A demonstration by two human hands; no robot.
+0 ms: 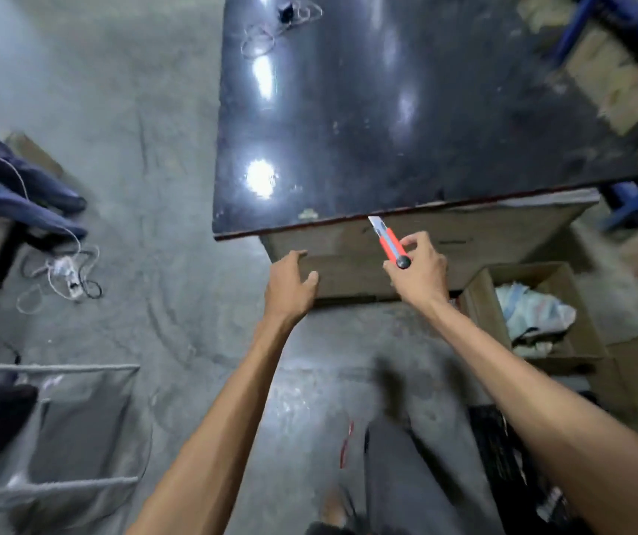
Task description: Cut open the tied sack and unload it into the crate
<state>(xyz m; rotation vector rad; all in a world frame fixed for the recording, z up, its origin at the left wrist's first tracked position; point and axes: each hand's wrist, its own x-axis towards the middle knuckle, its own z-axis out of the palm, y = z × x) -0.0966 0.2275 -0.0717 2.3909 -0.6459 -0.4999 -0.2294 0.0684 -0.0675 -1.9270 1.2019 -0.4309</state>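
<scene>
Though left hand (290,281) slack, empty — right hand (420,270) around red cutter (389,243) — crumpled cloth (533,308) in cardboard box (479,314).

Overhead light is mirrored as white glare patches on the dark tabletop (406,121); everything around it is smeared by motion blur.

No text, label, brand, number or sign can be read. The red utility knife (391,245) shows a plain handle. The dark counter (387,110) shows only glare and scuffs. The walls of the cardboard box (483,314) are too blurred for any print to be made out.
</scene>
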